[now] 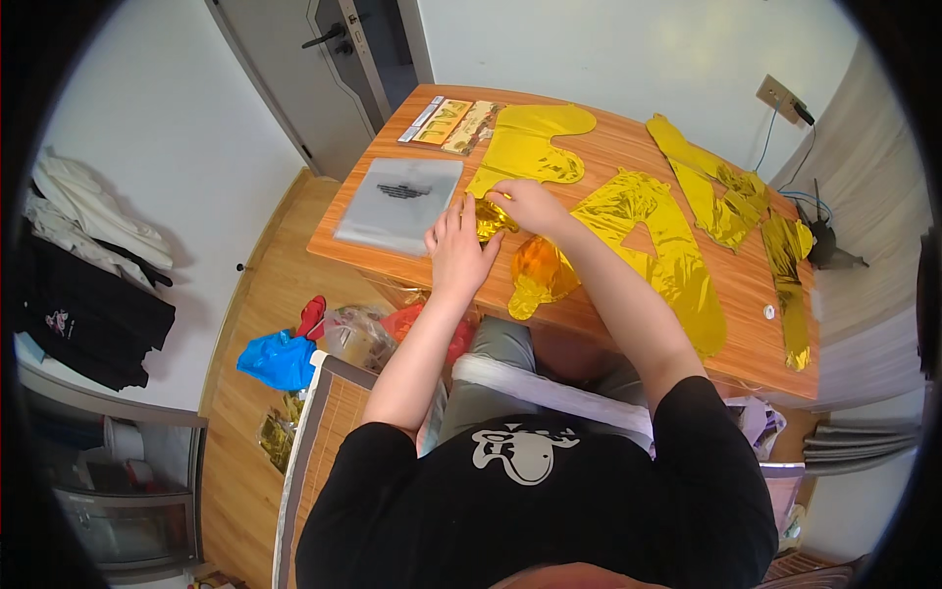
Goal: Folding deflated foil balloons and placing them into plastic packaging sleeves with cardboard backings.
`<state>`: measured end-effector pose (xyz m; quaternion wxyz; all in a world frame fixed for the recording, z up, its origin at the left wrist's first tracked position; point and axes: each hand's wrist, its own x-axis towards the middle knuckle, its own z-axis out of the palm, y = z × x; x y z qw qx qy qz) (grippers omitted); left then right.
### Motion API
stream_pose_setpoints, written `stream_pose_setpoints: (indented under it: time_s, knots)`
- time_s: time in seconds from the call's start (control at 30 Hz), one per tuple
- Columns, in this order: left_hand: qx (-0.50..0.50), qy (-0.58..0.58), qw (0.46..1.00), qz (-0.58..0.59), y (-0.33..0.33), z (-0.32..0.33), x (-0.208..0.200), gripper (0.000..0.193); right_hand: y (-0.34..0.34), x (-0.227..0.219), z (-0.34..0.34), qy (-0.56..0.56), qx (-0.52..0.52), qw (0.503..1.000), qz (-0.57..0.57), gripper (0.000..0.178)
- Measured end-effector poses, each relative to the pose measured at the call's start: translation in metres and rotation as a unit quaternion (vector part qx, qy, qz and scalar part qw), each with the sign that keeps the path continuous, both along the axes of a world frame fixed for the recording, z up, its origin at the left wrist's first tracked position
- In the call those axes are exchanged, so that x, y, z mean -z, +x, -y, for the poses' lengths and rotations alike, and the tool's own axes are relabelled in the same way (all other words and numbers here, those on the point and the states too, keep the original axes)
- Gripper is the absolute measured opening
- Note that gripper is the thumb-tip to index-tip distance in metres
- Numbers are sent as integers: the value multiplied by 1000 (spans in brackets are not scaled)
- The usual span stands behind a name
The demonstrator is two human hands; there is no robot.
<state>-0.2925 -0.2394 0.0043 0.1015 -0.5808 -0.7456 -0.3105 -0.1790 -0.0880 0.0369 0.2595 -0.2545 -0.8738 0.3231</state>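
At the table's near edge, my left hand (457,247) holds a crumpled part of a gold foil balloon (494,218), thumb and fingers on either side of it. My right hand (530,208) pinches the same foil from the other side; its fingertips are partly hidden. Just below my right wrist lies a rounded, orange-gold foil part (540,273) hanging toward the edge; whether it joins the held piece, I cannot tell. Beyond my hands is a flat, curved foil balloon (538,142). A large A-shaped foil balloon (677,265) lies under and beside my right forearm.
Further right on the wooden table (613,137) are a folded foil balloon (711,187) and a narrow foil strip (788,285). Clear plastic bags (397,201) and printed cards (449,125) lie at the left. A blue bag (277,359) sits on the floor.
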Motion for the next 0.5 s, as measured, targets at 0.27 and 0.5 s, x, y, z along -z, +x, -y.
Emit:
stream_pose_setpoints:
  time_s: [0.27,0.5]
  knots:
    - [22,15,999,-29,-4,4,0,71,-8,4,-2,-4,64,998,10,34]
    - [13,-3,999,-39,-4,1,6,61,-6,12,-27,-298,-31,954,-23,21]
